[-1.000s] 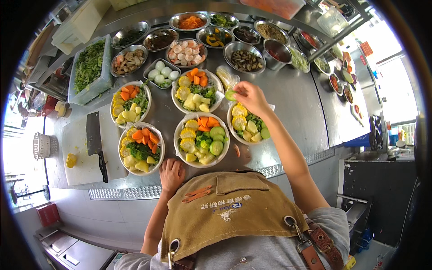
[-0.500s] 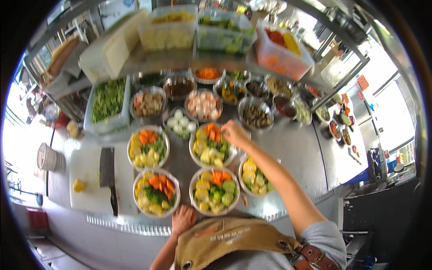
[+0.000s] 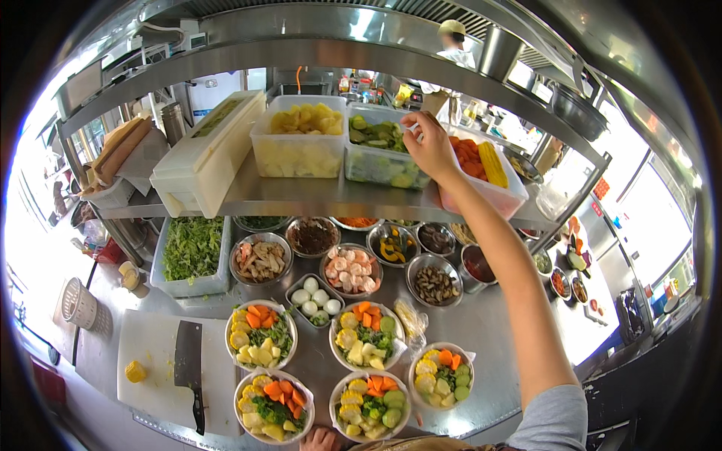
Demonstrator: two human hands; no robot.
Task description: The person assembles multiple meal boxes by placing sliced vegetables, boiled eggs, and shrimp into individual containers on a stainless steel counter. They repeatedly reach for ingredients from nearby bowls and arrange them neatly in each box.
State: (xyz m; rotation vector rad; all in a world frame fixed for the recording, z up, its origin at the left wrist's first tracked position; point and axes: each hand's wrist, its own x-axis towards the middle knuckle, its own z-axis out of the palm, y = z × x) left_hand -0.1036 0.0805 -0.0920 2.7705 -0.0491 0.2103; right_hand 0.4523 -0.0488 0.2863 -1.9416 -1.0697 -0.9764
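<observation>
My right hand (image 3: 430, 146) is raised at the shelf, fingers bent and slightly apart, over the right edge of the clear tub of green slices (image 3: 376, 134). Nothing shows between the fingers. Beside it stands a tub of carrots and corn (image 3: 481, 197). My left hand (image 3: 320, 440) rests closed by the counter's front edge, mostly cut off by the frame; nothing is seen in it. Several round bowls of cut vegetables stand ahead, among them the upper middle bowl (image 3: 366, 336), the lower middle bowl (image 3: 370, 404) and the right bowl (image 3: 442, 376).
Metal bowls of toppings, including shrimp (image 3: 351, 270) and mushrooms (image 3: 434, 279), line the counter under the shelf (image 3: 301, 199). A cleaver (image 3: 188, 361) lies on the white cutting board (image 3: 147, 402). A tub of leafy greens (image 3: 192, 252) stands left. Another person (image 3: 455, 49) is behind the shelf.
My right hand has left the upper middle bowl and risen to the shelf tubs. The view has tilted upward, uncovering a clear bag beside that bowl. My left hand stays near the counter edge.
</observation>
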